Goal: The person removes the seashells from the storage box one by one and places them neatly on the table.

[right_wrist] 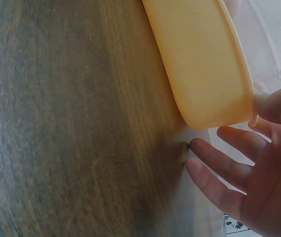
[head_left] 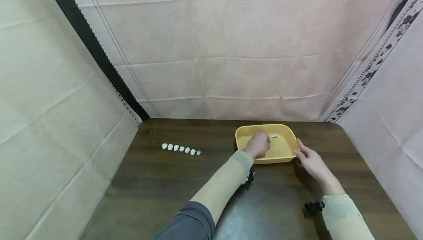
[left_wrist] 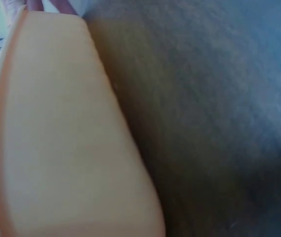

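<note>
A yellow plastic tray [head_left: 282, 148] stands on the table toward the back right. My left hand [head_left: 259, 144] reaches down inside it with curled fingers; the fingertips are mostly hidden and I cannot tell what they hold. A small white piece [head_left: 274, 135] lies on the tray's floor just beyond those fingers. At the tray's right end my right hand [head_left: 310, 161] grips the rim. In the right wrist view, the thumb and index finger [right_wrist: 260, 127] pinch the corner while the other fingers spread below. The tray's side wall [left_wrist: 71, 123] fills much of the left wrist view.
Several flat white pieces [head_left: 181, 148] form a slanting row on the left part of the dark wooden table [head_left: 158, 181]. Pale cloth hangs behind [head_left: 231, 49] and on both sides. A black wrist camera [head_left: 314, 207] sits on the right forearm.
</note>
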Motion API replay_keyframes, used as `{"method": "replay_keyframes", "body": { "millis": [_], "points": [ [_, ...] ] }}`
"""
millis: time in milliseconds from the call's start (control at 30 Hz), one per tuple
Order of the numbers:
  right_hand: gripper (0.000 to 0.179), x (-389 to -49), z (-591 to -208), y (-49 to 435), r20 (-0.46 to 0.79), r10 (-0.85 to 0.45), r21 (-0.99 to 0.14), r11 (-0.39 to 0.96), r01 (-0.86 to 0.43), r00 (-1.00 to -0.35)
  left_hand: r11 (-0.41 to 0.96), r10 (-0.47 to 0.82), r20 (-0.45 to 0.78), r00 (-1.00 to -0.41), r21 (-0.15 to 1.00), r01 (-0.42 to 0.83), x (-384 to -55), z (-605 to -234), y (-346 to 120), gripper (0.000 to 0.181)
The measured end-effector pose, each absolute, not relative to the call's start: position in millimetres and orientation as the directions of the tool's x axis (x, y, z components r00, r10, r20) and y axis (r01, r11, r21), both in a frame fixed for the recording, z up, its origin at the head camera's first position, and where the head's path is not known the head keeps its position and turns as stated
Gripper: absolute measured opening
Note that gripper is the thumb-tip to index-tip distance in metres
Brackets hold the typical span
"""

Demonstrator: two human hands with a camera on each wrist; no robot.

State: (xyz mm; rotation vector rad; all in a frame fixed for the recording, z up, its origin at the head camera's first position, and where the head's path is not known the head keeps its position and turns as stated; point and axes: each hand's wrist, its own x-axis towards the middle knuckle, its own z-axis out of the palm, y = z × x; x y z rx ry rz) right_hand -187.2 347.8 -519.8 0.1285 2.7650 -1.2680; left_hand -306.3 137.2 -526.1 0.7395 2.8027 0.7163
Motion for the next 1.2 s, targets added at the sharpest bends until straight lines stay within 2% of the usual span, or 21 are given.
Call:
{"method": "replay_keyframes", "body": {
  "millis": [367,567,833,1033,1200],
  "points": [
    [0.066,-188,-522,347,-0.122,0.021,-0.745,0.659,0.105,-0.992,0.637,0.52,0.074,-0.851,0.63,0.444,-310,-510,108,0.01],
    [0.066,-188,-519,347,-0.124,0.011,-0.751,0.653,0.102,-0.992,0.501,0.522,0.149,-0.84,0.744,0.443,-310,-500,86,0.018],
    [0.066,-185,-520,351,-0.136,0.0,-0.754,0.648,0.103,-0.991,0.395,0.505,0.243,-0.828,0.789,0.472,-297,-493,46,0.022],
    [0.066,-185,-520,351,-0.145,-0.003,-0.757,0.645,0.109,-0.989,0.314,0.512,0.266,-0.816,0.827,0.467,-287,-490,11,0.023],
    [0.066,-188,-520,349,-0.146,-0.004,-0.757,0.645,0.109,-0.989,0.27,0.486,0.274,-0.83,0.856,0.441,-283,-496,-22,0.021]
  ]
}}
